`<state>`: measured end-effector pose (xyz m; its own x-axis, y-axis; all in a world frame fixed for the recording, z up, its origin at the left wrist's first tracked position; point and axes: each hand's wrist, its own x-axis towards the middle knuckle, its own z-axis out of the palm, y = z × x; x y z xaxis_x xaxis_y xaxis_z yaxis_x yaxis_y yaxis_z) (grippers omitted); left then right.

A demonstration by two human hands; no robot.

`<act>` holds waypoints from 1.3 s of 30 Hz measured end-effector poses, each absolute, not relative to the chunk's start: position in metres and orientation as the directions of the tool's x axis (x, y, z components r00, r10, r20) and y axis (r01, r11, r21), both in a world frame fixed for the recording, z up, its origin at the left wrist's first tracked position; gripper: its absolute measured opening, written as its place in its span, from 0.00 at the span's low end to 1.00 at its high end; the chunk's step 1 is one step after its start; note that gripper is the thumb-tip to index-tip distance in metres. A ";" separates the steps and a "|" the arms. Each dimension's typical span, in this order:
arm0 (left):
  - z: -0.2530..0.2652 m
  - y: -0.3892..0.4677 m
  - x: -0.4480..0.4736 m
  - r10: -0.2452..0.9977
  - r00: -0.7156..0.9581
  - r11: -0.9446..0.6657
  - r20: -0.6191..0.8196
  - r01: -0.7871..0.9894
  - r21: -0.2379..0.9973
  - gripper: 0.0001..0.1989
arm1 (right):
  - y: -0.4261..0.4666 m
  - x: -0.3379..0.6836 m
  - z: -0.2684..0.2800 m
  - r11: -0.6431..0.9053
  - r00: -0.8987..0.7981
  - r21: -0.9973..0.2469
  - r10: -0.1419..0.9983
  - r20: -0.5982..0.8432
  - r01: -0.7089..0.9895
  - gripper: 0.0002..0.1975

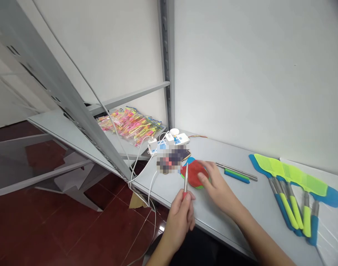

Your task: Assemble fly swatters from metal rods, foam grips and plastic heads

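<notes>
My left hand (pixel 181 212) is closed around the red grip of a handle (pixel 185 179), whose metal rod points up. My right hand (pixel 217 184) reaches over a red fly swatter head (pixel 195 173), thumb and fingers spread apart at its right edge; whether they touch it I cannot tell. Under the red head, edges of blue and green swatter heads show. Just right of them lie loose handles with metal rods, a green one (pixel 239 174) and a blue one (pixel 235 177).
Yellow-green and blue fly swatters (pixel 289 177) lie at the right of the shelf (pixel 218 218). A power strip (pixel 182 139) with chargers and white cables stands behind a phone (pixel 187 153). Bagged colourful items (pixel 132 123) lie beyond the metal upright (pixel 74 114).
</notes>
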<state>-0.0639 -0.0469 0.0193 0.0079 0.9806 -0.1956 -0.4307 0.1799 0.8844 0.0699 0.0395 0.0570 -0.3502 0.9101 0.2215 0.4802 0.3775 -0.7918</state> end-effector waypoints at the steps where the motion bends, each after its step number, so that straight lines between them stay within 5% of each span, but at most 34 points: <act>1: 0.018 -0.046 -0.067 0.975 -0.036 0.180 -0.219 -0.448 0.876 0.17 | 0.041 0.072 0.046 0.436 -0.362 -0.633 0.897 0.253 0.640 0.22; 5: 0.018 -0.044 -0.073 0.964 -0.104 0.167 -0.246 -0.484 0.859 0.17 | 0.035 0.078 0.008 0.536 -0.497 -0.127 0.832 0.245 0.835 0.23; 9: 0.019 -0.038 -0.071 0.961 -0.141 0.140 -0.236 -0.490 0.861 0.16 | 0.026 0.084 -0.004 0.542 -0.519 0.017 0.794 0.316 0.840 0.17; 23: 0.022 -0.032 -0.072 0.946 -0.072 0.270 -0.315 -0.361 0.893 0.19 | 0.010 0.101 -0.009 0.686 -0.513 -0.115 0.634 0.578 0.718 0.14; 29: 0.037 -0.024 -0.044 0.959 -0.114 0.199 -0.260 -0.385 0.901 0.20 | 0.006 0.109 0.019 0.708 -0.300 -0.280 0.576 0.761 0.648 0.25; 33: 0.056 -0.021 -0.014 0.981 -0.114 0.080 -0.156 -0.496 0.865 0.19 | -0.008 0.118 0.029 0.764 -0.300 -0.248 0.498 0.814 0.596 0.31; 39: 0.062 -0.026 0.020 0.982 -0.077 0.111 -0.175 -0.520 0.847 0.15 | -0.027 0.157 0.027 0.780 -0.328 -0.238 0.490 0.808 0.579 0.27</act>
<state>0.0201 -0.0258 0.0618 -0.0768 0.9815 -0.1753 -0.5203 0.1106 0.8468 0.1568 -0.0273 0.0272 -0.3277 0.4901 0.8077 0.5786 0.7799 -0.2385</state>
